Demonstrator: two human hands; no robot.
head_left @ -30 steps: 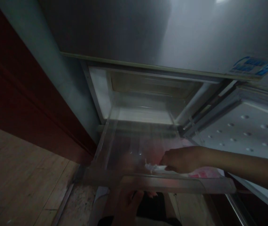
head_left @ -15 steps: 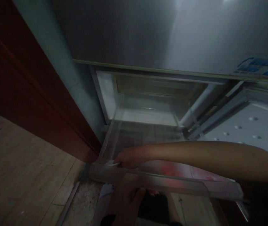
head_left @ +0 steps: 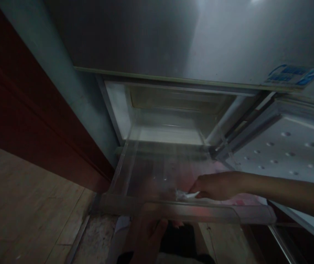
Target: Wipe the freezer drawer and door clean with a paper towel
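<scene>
A clear plastic drawer is pulled out from the lower compartment of a fridge. Inside it, near the front wall, my right hand is closed on a crumpled white cloth, pressed to the drawer's floor; whether it is fabric or paper I cannot tell. My left hand grips the drawer front from the near side, its thumb showing below and its other fingers partly seen through the plastic.
To the right the fridge's lower door stands swung wide, with a studded inner panel. A dark red door frame and pale wall lie close on the left. Pinkish material shows through the drawer's right side. Tiled floor lies lower left.
My right hand has slid with the white cloth from the drawer's left front corner to right of its middle. My left hand stays on the drawer front. The view has shifted slightly.
</scene>
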